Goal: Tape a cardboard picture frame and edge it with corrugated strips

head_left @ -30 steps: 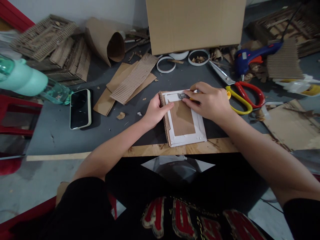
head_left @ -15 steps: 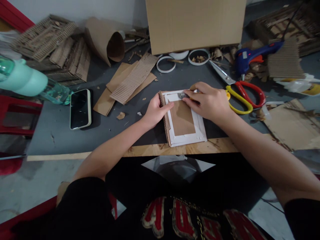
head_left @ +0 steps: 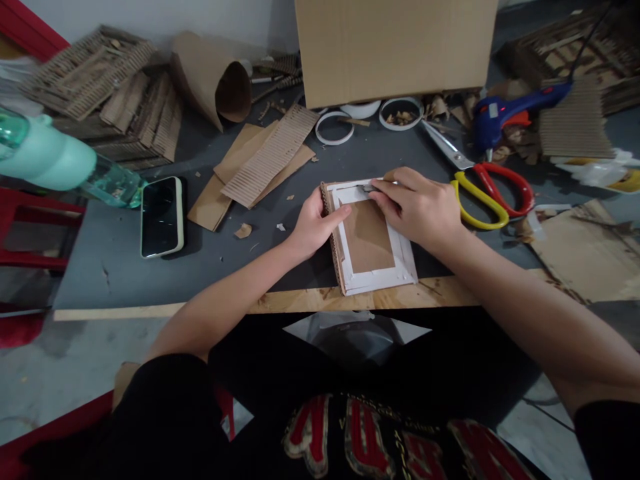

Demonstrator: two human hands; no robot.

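Note:
A cardboard frame [head_left: 370, 237] with a white paper border and brown centre lies at the table's front edge. My left hand [head_left: 320, 227] is closed on its left side, the thumb on top and the fingers around the corrugated edge. My right hand [head_left: 420, 203] pinches a utility knife [head_left: 367, 189] over the frame's upper border. Only its metal tip shows clearly; the fingers cover most of the rest. Scissors [head_left: 493, 197] with yellow and red handles rest just beyond my right hand.
A blue glue gun [head_left: 515, 113] stands at the right, near cardboard scraps. Corrugated strips [head_left: 273, 157] lie left of centre, beside a phone [head_left: 161, 217] and a green bottle [head_left: 60, 160]. A large cardboard panel [head_left: 397, 50] rises behind a tape ring [head_left: 334, 129].
My right hand and the knife tip have shifted very slightly along the upper border. The left hand keeps its hold, and the whole view has moved a little.

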